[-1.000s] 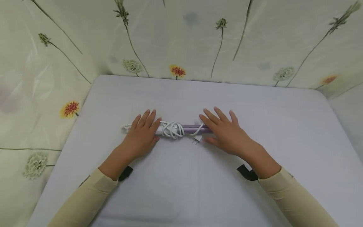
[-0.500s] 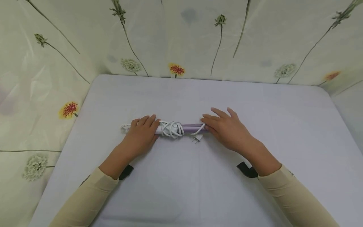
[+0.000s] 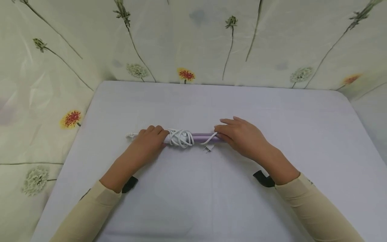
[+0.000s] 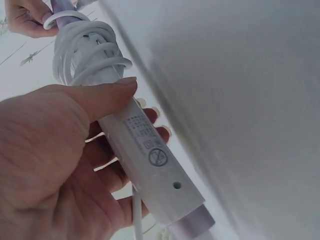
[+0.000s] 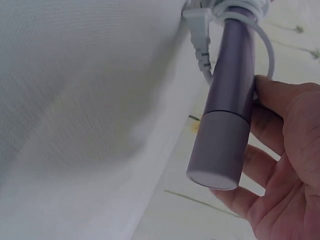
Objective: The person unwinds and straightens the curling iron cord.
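A curling iron [image 3: 201, 138] with a white handle and a purple barrel lies crosswise on the white table. White cord [image 3: 180, 138] is looped around its middle, and the two-pin plug [image 3: 208, 148] hangs at the near side of the barrel. My left hand [image 3: 147, 143] grips the handle [image 4: 150, 145], thumb on top and fingers beneath in the left wrist view. At the other end, my right hand [image 3: 246, 138] holds the barrel [image 5: 231, 75] between thumb and fingers, close to a loose strand of cord. The grey end cap [image 5: 220, 147] shows beyond the fingers.
The white-covered table [image 3: 187, 201] spreads around the iron on all sides. A flower-patterned sheet [image 3: 169, 37] borders it at the back and left. Black straps [image 3: 264, 178] show at both wrists.
My left fingers, earlier spread flat over the handle, have curled round it. My right fingers have drawn together and closed on the barrel. The iron has hardly shifted.
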Demonstrator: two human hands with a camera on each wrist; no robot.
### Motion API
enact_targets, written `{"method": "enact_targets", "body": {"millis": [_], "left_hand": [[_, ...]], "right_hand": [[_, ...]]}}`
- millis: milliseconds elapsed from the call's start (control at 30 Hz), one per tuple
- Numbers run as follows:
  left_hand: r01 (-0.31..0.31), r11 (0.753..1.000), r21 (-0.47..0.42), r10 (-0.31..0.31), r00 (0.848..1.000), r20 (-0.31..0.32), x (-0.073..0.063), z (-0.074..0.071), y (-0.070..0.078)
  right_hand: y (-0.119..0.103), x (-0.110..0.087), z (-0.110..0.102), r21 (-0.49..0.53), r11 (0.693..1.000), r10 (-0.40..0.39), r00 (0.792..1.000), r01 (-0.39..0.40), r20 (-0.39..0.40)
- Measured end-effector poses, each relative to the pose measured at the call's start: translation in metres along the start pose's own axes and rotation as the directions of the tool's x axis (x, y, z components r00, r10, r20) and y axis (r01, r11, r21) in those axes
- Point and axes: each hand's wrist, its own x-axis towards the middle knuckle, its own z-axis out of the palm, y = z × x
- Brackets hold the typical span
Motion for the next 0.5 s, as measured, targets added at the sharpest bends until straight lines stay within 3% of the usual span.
{"method": "enact_targets", "body": {"millis": [100,200,500], "left_hand": [[-0.046,0.999,0.004,0.046,0.998,-0.046,-0.002,-0.002,-0.003],[-0.061,0.998,0.005,0.061,0.997,-0.051,0.000,-0.008,-0.002],[-0.033,0.999,0.002,0.033,0.998,-0.059,-0.006,-0.021,-0.005]], "right_hand": [[-0.001,-0.002,-0.004,0.001,1.000,0.020,1.000,-0.020,0.019],[-0.001,-0.006,-0.012,0.002,1.000,0.022,1.000,-0.022,-0.005],[-0.004,-0.004,-0.024,-0.045,0.997,-0.064,0.989,0.058,-0.130]]}}
